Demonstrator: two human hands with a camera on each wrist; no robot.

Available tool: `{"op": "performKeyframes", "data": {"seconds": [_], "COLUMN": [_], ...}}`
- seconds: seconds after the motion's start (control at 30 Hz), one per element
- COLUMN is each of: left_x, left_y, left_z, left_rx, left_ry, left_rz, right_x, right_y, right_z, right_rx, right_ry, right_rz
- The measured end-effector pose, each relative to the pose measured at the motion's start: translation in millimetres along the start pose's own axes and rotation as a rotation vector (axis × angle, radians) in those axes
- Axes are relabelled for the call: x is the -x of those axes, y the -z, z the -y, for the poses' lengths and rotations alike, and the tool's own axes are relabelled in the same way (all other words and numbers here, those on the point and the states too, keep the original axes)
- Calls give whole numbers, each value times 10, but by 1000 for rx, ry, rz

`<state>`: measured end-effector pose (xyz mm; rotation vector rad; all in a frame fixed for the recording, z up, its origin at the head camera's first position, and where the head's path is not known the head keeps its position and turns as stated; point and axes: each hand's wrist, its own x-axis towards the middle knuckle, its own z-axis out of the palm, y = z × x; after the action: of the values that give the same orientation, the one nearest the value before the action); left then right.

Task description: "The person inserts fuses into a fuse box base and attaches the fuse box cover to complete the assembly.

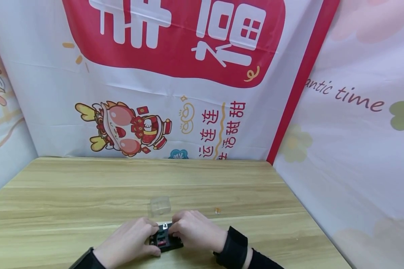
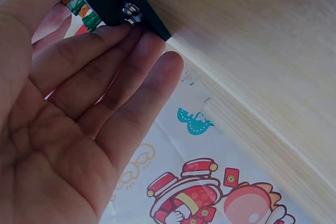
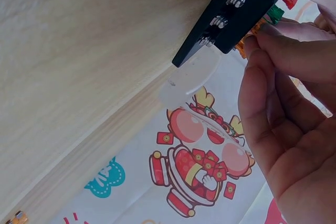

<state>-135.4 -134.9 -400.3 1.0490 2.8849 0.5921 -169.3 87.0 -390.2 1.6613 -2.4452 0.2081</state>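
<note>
A black fuse block (image 1: 171,244) with metal screw terminals along its side sits on the table between both hands. My left hand (image 1: 131,237) grips its left end, thumb on the near edge and fingers on the far side. The right hand (image 1: 195,229) reaches over its right part. In the right wrist view, the thumb and fingertips pinch an orange blade fuse (image 3: 242,49) at the block's top. Beside it in the row stand a green fuse (image 3: 275,14) and a red fuse (image 3: 289,0). The right fingers hide part of the row in the head view.
Just beyond the hands lies a clear plastic cover (image 1: 160,205). A loose small orange fuse (image 1: 217,211) rests on the wooden table (image 1: 87,194) to the right. Printed cloth (image 1: 185,86) hangs behind the table's far edge.
</note>
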Motion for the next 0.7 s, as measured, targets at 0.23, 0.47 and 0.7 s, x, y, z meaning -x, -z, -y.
{"op": "performKeyframes", "data": {"seconds": [0.23,0.47,0.7], "left_x": [4,3,9], "left_y": [-6,-10,-22], "left_z": [10,15,23], "left_rx": [-1,10,1], "left_ry": [-8,-21,-37], "left_rz": [-8,-12,-30], "right_x": [-4,-9,-7], "right_y": [-8,-15,-26], "right_z": [1,-11,-11], "right_rx": [17,4,24], "right_ry": [-1,-3,15], "right_rz": [3,11,-5]}}
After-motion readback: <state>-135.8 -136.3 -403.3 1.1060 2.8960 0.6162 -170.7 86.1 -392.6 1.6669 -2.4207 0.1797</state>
